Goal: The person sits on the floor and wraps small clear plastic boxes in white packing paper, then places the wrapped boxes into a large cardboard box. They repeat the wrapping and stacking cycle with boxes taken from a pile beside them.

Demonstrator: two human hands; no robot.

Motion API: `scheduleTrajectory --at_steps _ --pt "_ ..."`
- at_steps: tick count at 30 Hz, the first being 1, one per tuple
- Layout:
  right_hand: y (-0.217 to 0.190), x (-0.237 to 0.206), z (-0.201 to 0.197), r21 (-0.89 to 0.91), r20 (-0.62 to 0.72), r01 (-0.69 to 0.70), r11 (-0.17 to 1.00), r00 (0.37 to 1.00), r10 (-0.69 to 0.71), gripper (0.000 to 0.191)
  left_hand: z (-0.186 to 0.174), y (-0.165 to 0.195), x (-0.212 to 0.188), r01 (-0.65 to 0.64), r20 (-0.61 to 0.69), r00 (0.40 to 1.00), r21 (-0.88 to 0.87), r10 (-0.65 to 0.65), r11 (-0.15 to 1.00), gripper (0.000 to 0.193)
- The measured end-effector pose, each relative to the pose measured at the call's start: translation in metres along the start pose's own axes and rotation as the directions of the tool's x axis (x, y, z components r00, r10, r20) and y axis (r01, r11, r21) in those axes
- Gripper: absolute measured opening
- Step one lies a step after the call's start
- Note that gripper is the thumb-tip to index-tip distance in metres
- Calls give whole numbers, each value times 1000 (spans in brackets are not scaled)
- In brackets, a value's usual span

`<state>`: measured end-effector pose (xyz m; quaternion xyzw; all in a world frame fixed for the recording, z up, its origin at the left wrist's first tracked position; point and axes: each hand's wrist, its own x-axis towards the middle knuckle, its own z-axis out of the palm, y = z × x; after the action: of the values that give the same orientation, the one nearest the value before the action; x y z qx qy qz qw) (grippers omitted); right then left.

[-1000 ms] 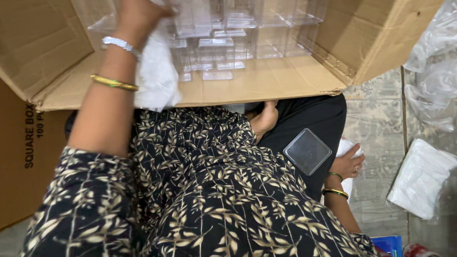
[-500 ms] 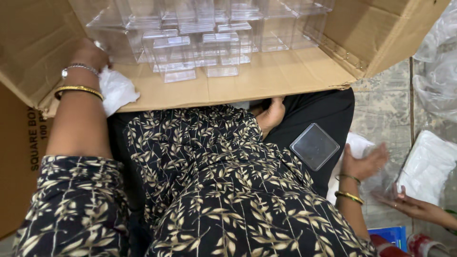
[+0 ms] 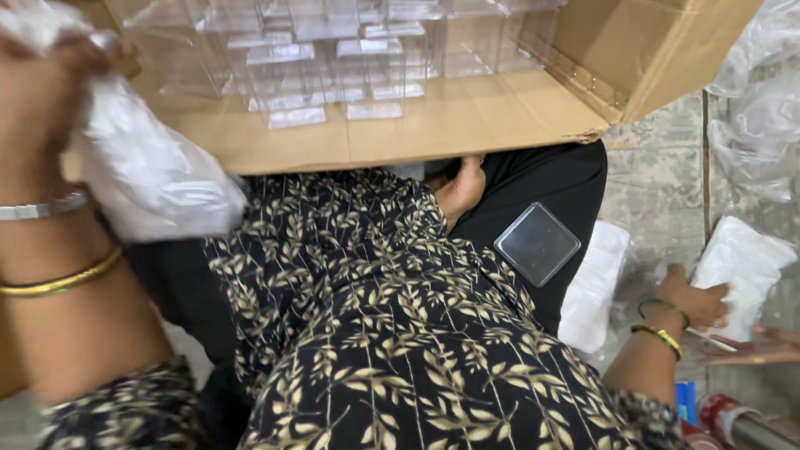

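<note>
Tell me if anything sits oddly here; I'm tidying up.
One clear square lid lies loose on the person's lap, away from the clear boxes in the cardboard carton. Nothing looks spilled or broken.

The scene is evenly and fairly brightly lit by soft, diffuse light, with no hard shadows. A dim patch lies beneath the cardboard flap (image 3: 400,142) at centre. Glare glints off the clear plastic boxes (image 3: 333,58) at the top and the plastic bags (image 3: 758,100) at upper right, where whites wash out. The left hand (image 3: 42,92) at upper left is smeared by motion blur and close-range softness; the patterned fabric (image 3: 392,333) stays fairly sharp.
</note>
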<state>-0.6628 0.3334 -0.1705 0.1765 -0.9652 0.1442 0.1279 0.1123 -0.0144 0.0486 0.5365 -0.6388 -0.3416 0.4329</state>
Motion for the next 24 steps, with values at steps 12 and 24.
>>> scheduleTrajectory --at_steps 12,24 --pt "-56 -7 -11 -128 430 -51 990 897 102 75 82 99 -70 -51 335 939 -84 76 995 43" --pt "-265 -144 -188 992 -56 130 -4 395 -917 117 239 110 -122 233 429 887 -734 171 638 57"
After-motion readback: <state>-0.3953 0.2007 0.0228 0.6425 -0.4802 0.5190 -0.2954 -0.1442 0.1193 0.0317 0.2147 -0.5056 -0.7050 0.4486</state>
